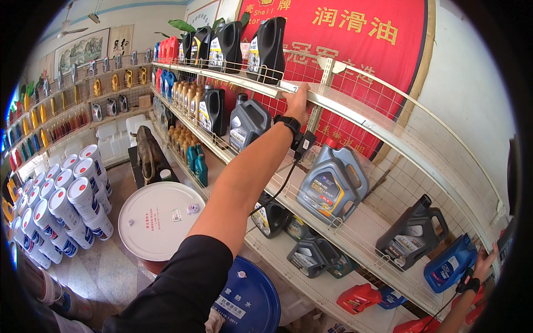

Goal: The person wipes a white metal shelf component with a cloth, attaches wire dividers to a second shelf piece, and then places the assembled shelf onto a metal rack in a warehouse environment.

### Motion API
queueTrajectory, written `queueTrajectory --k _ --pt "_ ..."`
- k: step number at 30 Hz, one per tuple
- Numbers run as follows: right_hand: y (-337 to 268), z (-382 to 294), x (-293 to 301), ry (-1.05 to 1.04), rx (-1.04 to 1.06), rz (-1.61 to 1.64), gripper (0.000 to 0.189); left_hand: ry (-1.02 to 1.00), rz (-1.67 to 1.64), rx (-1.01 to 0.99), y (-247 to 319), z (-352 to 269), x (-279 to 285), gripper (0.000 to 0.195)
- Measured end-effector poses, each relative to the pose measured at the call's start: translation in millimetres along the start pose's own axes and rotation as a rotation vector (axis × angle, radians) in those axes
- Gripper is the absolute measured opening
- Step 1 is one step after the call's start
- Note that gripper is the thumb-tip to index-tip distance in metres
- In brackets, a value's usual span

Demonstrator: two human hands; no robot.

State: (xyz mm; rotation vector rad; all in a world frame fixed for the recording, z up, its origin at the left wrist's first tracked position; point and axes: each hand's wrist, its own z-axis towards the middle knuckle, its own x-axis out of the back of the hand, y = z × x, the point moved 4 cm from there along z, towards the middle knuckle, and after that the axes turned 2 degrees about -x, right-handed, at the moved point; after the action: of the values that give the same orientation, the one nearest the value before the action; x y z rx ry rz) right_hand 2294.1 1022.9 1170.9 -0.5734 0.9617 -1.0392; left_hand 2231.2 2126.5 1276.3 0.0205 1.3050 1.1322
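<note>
A white metal upper shelf point(358, 110) spans the right half of the view. My left hand point(297, 104) grips its left end at the front edge, fingers over the top, beside the end of the neighbouring shelf point(245, 79). Far to the right, my right hand point(484, 264) holds the same shelf near its right end; part of that grip is hard to see at the dark rim. Below the shelf stand a grey oil jug with a red cap point(333, 183), a dark grey oil jug point(412, 235) and a blue oil jug point(450, 264), the last close to my right hand.
Black oil jugs point(266, 50) stand on the neighbouring upper shelf, near my left hand. More jugs point(314, 256) sit on the lowest shelf. A white-topped drum point(160, 216), a blue drum point(250, 299) and stacked white pails point(83, 189) occupy the floor. A red banner point(354, 45) hangs behind.
</note>
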Motion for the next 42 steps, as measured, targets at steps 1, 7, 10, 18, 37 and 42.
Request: queueTrajectory --k 1,7,10,18,37,42 --pt "-3 -1 1 0.0 0.003 -0.002 0.044 -0.003 -0.002 0.0 -3 1 1 0.082" --pt "-15 -1 -9 -0.015 0.032 -0.004 0.044 -0.07 -0.149 0.054 -14 22 17 0.074" --pt "6 9 -31 -0.024 0.04 0.006 0.044 -0.041 -0.124 0.044 -15 28 34 0.07" --pt "-5 1 -40 0.006 0.083 -0.004 0.043 -0.036 -0.149 0.072 -44 34 10 0.079" --pt "-25 20 5 0.007 0.116 0.008 0.043 -0.009 0.017 0.044 -42 30 -1 0.103" --pt "19 56 -8 -0.003 0.081 0.029 0.043 0.084 -0.001 0.095 -30 10 27 0.106"
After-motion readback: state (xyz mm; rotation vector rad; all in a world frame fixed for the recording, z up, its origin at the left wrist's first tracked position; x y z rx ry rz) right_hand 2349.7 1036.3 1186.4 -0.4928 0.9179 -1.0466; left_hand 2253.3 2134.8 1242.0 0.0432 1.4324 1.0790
